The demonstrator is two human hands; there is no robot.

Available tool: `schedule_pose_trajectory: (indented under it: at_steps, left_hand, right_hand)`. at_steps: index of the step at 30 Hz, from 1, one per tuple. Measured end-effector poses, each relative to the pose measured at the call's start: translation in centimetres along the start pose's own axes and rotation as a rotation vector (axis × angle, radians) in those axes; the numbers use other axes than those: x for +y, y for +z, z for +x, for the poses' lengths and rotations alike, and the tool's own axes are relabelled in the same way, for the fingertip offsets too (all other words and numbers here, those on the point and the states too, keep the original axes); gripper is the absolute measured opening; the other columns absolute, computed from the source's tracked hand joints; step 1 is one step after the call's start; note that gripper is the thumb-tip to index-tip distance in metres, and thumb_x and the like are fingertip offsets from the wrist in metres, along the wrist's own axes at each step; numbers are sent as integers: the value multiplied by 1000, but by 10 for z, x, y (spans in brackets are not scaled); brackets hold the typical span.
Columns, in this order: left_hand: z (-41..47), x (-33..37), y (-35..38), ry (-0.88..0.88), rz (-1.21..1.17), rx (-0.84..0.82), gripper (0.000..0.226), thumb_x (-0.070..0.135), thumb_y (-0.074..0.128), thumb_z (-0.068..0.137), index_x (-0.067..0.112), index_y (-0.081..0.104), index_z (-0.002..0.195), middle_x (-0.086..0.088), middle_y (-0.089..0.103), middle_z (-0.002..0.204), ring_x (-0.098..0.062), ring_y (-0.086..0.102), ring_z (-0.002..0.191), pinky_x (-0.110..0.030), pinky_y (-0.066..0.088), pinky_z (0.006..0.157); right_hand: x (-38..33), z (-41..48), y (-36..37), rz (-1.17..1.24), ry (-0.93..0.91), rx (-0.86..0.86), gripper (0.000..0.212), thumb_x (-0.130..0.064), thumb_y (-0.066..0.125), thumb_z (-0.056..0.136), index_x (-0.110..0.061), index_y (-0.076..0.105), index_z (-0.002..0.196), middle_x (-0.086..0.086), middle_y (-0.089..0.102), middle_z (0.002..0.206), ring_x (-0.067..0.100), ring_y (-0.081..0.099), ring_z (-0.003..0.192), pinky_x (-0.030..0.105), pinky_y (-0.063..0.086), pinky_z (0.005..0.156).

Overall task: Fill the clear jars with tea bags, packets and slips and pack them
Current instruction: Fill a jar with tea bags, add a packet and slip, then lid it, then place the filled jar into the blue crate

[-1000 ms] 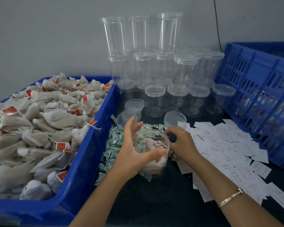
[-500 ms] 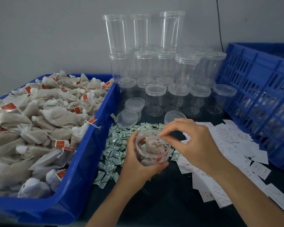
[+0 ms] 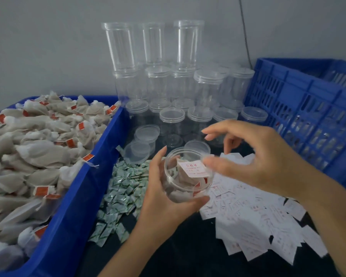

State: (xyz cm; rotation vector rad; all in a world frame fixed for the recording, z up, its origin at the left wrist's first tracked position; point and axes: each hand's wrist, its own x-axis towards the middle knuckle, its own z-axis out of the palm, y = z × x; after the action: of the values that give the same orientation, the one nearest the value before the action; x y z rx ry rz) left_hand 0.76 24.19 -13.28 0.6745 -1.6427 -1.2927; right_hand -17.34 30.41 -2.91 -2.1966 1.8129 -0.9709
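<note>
My left hand [image 3: 158, 198] grips a short clear jar [image 3: 178, 194] from the left and below, tilted toward me above the dark table. Tea bags with red tags fill the jar, and a white slip [image 3: 192, 168] with red print lies across its mouth. Just right of the jar hovers my right hand [image 3: 258, 156], its fingers spread and loosely curved. Its thumb tip is at the slip's right edge and its index finger is raised above the jar. A pile of green packets [image 3: 124, 188] lies left of the jar. Loose white slips [image 3: 258, 222] lie to its right.
A blue bin [image 3: 84, 196] heaped with tea bags [image 3: 28, 156] fills the left side. Stacked empty clear jars [image 3: 176, 120] stand against the back wall, with loose lids [image 3: 138, 150] in front of them. A blue slotted crate [image 3: 308, 108] stands at the right.
My right hand brought a slip from the pile to the jar's mouth, then opened and lifted slightly to the right. My left hand raised and tilted the jar.
</note>
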Motion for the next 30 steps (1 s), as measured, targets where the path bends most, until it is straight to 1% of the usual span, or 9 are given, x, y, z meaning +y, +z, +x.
schedule_pose_trajectory:
  at_steps: [2, 4, 6, 9, 13, 18, 24, 27, 30]
  left_hand:
    - [2, 6, 14, 23, -16, -48, 109, 9, 90, 55, 34, 28, 141, 22, 58, 122, 5, 59, 110, -6, 48, 79]
    - [8, 13, 32, 54, -36, -94, 110, 7, 91, 56, 34, 26, 142, 24, 58, 122, 1, 60, 110, -9, 49, 80]
    - [16, 22, 50, 100, -29, -131, 113, 15, 90, 58, 30, 20, 144, 25, 57, 122, 0, 60, 111, -11, 49, 84]
    - [32, 35, 75, 158, -22, -163, 113, 29, 88, 58, 26, 17, 146, 23, 55, 126, -1, 59, 114, -17, 49, 91]
    - [63, 52, 101, 237, -21, -201, 101, 25, 85, 69, 25, 20, 147, 21, 50, 133, 0, 50, 124, -13, 44, 94]
    - [110, 67, 129, 255, 23, -221, 89, 46, 67, 74, 36, 18, 148, 22, 39, 143, 10, 38, 129, -5, 34, 100]
    - [146, 73, 168, 223, 97, -348, 77, 46, 52, 80, 38, 20, 149, 27, 35, 146, 14, 33, 130, -2, 33, 100]
    - [165, 78, 188, 251, 123, -375, 57, 43, 47, 89, 33, 36, 144, 22, 45, 141, 8, 39, 130, -20, 37, 108]
    - [187, 85, 206, 304, 161, -400, 39, 28, 46, 98, 31, 47, 136, 24, 48, 136, 13, 40, 126, -17, 36, 107]
  right_hand:
    - [0, -3, -8, -177, 53, -136, 89, -92, 48, 62, -48, 42, 138, -35, 53, 114, -13, 52, 97, 18, 43, 77]
    - [1, -7, -14, -317, 67, -217, 102, -98, 42, 57, -47, 31, 144, -32, 48, 118, -13, 51, 102, 18, 42, 83]
    - [4, -10, -24, -400, 52, -200, 99, -96, 41, 60, -44, 33, 144, -26, 46, 121, 0, 56, 104, 26, 49, 88]
    - [10, -10, -49, -423, 43, -138, 87, -89, 45, 66, -43, 41, 140, -23, 49, 118, 1, 58, 101, 31, 52, 87]
    - [23, -3, -98, -360, 65, -3, 75, -84, 49, 66, -46, 49, 130, -25, 54, 103, -6, 56, 87, 18, 42, 71]
    - [54, 19, -179, -232, 101, 301, 66, -77, 57, 66, -39, 59, 121, -11, 61, 98, -1, 50, 62, 9, 38, 59]
    - [107, 44, -250, -439, 217, 602, 64, -64, 65, 73, -24, 58, 122, 1, 58, 110, 4, 44, 75, 24, 36, 69]
    - [141, 56, -263, -575, 322, 593, 61, -57, 72, 75, -21, 57, 122, -1, 52, 113, 16, 50, 94, 31, 37, 81]
    - [181, 69, -267, -630, 465, 513, 63, -57, 76, 71, -23, 57, 120, 7, 57, 119, 29, 58, 103, 38, 44, 87]
